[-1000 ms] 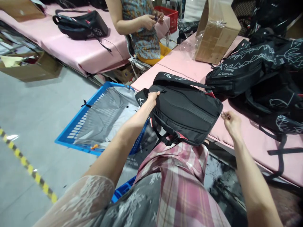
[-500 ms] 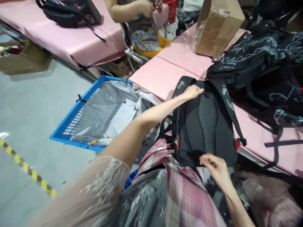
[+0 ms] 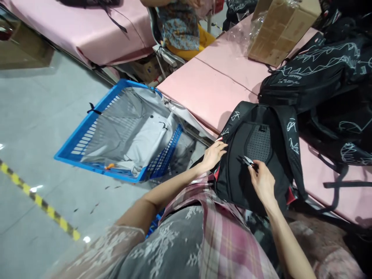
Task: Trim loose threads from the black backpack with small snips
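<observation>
Fingers of the right hand (image 3: pixel 263 182) pinch small snips (image 3: pixel 247 160), tips on the backpack (image 3: pixel 255 162) at center right, half on the pink table (image 3: pixel 209 89). Left hand (image 3: pixel 213 154) fingers together, flat on its edge. Risk: snips nick fabric if the bag slides off the lap.

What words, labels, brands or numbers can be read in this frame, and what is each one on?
No text reads clearly.
White printed lettering on the upper black bag: too small and blurred to read.
White marks on the backpack straps, which the left hand touches: line drawings, not letters.
Cardboard box: no legible print.
Blue basket: no label visible.
The small snips in the right hand: no marking visible.
</observation>
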`<state>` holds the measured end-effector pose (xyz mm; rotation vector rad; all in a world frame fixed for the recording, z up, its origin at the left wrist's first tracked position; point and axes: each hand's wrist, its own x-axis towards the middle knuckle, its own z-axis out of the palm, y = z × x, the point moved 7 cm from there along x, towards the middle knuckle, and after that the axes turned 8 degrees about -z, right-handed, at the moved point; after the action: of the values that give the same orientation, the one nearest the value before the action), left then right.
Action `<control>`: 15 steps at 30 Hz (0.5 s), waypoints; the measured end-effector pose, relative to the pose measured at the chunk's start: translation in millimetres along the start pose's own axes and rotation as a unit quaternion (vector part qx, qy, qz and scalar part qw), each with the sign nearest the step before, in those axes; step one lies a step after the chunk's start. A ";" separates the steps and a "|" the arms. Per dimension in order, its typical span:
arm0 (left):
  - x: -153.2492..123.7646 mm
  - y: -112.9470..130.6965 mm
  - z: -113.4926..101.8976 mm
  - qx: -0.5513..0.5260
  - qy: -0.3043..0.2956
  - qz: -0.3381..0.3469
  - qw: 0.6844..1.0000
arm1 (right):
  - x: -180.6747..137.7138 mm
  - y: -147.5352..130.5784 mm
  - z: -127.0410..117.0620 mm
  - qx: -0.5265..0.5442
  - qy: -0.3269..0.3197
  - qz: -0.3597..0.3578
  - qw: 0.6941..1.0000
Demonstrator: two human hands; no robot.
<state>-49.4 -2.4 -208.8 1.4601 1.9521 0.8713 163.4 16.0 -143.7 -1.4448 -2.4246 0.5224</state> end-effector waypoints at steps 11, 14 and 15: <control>13.3 7.9 9.3 0.006 0.020 0.000 1.000 | 43.7 -50.3 11.6 -0.221 0.004 -0.146 0.964; 10.3 7.0 9.4 0.008 0.034 0.023 0.999 | 44.8 -54.9 12.9 -0.239 -0.004 -0.161 0.958; 9.3 6.6 9.1 0.009 0.041 0.027 0.999 | 45.4 -56.4 13.2 -0.245 -0.005 -0.166 0.955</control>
<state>-41.0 9.5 -210.1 1.5140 1.9928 0.9543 92.6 29.3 -128.7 -1.1391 -2.8538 -0.1613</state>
